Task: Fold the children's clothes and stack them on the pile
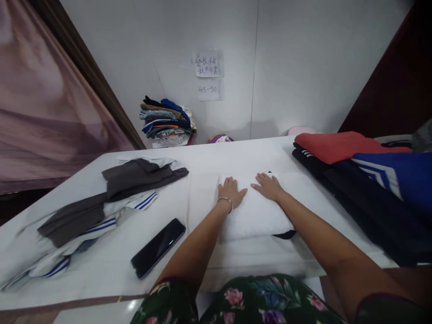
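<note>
A folded white garment (254, 216) lies before me on the white-covered table (209, 159); bits of dark cloth peek out at its lower right and top edges. My left hand (232, 191), with a bracelet at the wrist, rests flat on its upper left part, fingers stretched out. On its upper right part lies my right hand (267, 185), palm down with fingers spread. Neither hand grips anything. What the garment is exactly, I cannot tell from its folded shape.
Dark grey and striped white clothes (135, 180) lie loose at left, near a black phone (158, 247). On the right are a red garment (347, 146), dark clothes (357, 202) and a blue one (415, 175). A clothes pile (167, 119) stands beyond the far edge, by the wall.
</note>
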Demonstrator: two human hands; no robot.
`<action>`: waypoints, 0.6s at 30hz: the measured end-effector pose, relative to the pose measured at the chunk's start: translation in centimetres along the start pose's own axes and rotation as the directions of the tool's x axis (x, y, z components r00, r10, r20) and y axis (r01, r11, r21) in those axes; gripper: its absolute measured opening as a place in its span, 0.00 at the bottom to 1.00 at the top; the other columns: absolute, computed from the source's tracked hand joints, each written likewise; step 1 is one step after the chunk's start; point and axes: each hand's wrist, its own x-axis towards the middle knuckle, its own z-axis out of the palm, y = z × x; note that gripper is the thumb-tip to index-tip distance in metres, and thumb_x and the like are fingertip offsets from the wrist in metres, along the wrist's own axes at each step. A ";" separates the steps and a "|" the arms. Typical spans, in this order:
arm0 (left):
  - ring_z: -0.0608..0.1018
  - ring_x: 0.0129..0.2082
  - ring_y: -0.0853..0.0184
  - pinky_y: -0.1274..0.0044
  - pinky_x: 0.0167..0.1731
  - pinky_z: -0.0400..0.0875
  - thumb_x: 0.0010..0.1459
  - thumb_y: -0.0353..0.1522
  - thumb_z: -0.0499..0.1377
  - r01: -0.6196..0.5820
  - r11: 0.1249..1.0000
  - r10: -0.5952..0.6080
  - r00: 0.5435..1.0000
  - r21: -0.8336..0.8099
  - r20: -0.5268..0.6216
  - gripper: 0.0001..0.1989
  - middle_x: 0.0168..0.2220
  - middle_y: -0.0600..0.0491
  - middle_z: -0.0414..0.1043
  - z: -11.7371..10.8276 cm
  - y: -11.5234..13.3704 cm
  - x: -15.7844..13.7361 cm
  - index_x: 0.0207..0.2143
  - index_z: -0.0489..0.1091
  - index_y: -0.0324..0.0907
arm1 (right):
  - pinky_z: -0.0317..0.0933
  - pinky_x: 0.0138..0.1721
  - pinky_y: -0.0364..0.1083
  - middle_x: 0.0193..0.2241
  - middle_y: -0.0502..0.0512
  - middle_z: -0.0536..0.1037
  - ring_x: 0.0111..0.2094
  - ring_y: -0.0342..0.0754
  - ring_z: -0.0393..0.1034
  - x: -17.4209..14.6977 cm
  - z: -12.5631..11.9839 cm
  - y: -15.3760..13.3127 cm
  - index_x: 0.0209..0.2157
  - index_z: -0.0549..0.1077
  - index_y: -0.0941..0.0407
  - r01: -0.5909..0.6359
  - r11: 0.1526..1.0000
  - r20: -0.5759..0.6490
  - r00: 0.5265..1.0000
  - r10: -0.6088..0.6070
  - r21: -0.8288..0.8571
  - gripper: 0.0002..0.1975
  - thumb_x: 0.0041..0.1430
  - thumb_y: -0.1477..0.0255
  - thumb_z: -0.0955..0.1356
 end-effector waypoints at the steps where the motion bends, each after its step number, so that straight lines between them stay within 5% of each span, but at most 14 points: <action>1: 0.44 0.67 0.56 0.56 0.61 0.42 0.60 0.51 0.40 0.004 1.000 -0.003 1.000 -0.005 0.005 0.35 0.67 0.44 0.42 0.1 -0.1 0.1 0.63 0.53 0.40 | 0.35 0.61 0.64 0.66 0.58 0.49 0.66 0.54 0.38 0.1 0.3 0.3 0.61 0.57 0.55 -0.010 1.000 -0.003 1.000 0.010 0.010 0.35 0.62 0.48 0.51; 12: 0.47 0.67 0.59 0.60 0.60 0.50 0.58 0.53 0.44 0.046 0.993 -0.040 0.998 -0.111 0.056 0.35 0.67 0.46 0.43 -0.1 -0.3 0.4 0.61 0.56 0.42 | 0.34 0.62 0.63 0.65 0.54 0.51 0.66 0.53 0.38 0.3 0.0 0.7 0.59 0.62 0.51 -0.038 0.988 0.024 0.999 0.035 0.152 0.29 0.63 0.52 0.53; 18: 0.46 0.67 0.60 0.61 0.61 0.47 0.59 0.50 0.46 0.023 0.989 -0.022 1.000 -0.147 0.008 0.32 0.67 0.48 0.44 -0.6 -0.5 -0.3 0.61 0.56 0.43 | 0.40 0.63 0.60 0.64 0.55 0.55 0.66 0.53 0.43 -2.9 -1.4 0.2 0.58 0.64 0.51 -0.051 0.982 0.025 0.999 0.047 0.181 0.28 0.65 0.54 0.51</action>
